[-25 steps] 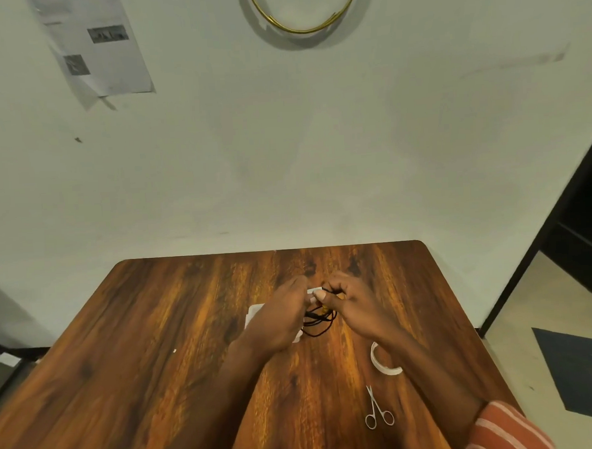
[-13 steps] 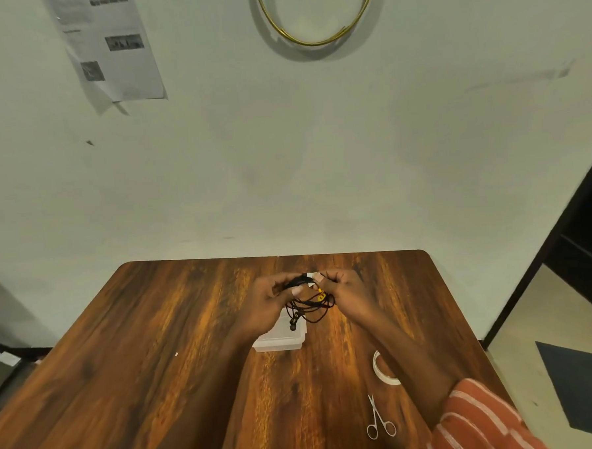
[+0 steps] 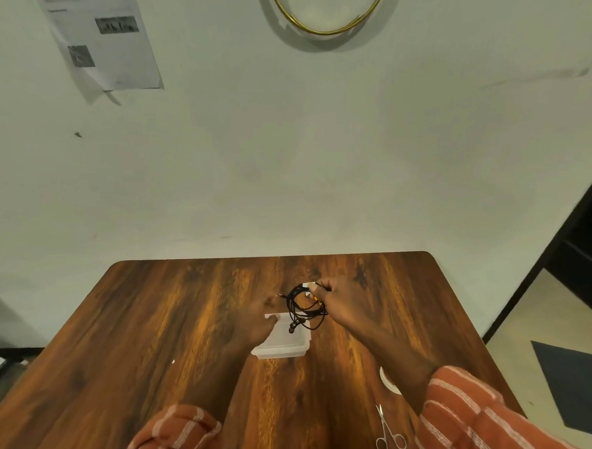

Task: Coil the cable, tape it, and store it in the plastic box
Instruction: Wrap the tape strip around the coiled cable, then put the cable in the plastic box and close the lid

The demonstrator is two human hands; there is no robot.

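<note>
A coiled black cable (image 3: pixel 304 308) with a strip of white tape at its top hangs from my right hand (image 3: pixel 340 306), which pinches it just above the far right corner of the clear plastic box (image 3: pixel 283 347). The cable's earbud ends dangle over the box's opening. My left hand (image 3: pixel 256 320) rests on the box's left rim with its fingertips at the far edge and holds nothing else. The box sits on the wooden table (image 3: pixel 157 351) near its middle.
A white tape roll (image 3: pixel 389 382) lies on the table at the right, partly hidden by my right sleeve. Small scissors (image 3: pixel 387 432) lie near the front edge. The wall is close behind the table. Floor and a dark mat show at the right.
My left hand has let go of the cable and dropped onto the box's rim. My right hand alone now holds the taped coil, shifted slightly right above the box.
</note>
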